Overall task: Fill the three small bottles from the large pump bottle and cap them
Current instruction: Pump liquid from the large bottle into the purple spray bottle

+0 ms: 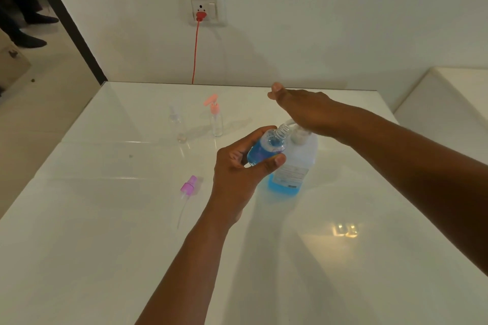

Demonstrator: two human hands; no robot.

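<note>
Nearest of all, the left hand (239, 166) has its fingers and thumb wrapped round a small bottle (266, 148), tilting it so the open threaded neck points up toward the spout of the large pump bottle (293, 163). Blue liquid already fills a good part of the small bottle. Over it the right hand (303, 111) lies flat, fingers straight, palm pressing down on the pump head, which it mostly hides; it grips nothing. So the two hands work close together at one spot, one clamped on the small bottle, the other spread out on the pump

Standing on the white tabletop (343, 219), the large pump bottle looks low, with blue showing only near its base. Just left of the left wrist lies a purple spray cap (188, 187) on its side, its thin tube trailing toward the near edge; I'd judge it belongs to the bottle in hand. Further back stand two more small bottles, both seemingly empty: a clear one (176, 124) and one with a pink pump top (216, 119), well apart from the hands

This looks like the filling of the first bottle. Next comes more pumping until it is full, keeping the neck right under the spout so nothing drips, then setting it upright and screwing the purple cap on
</note>
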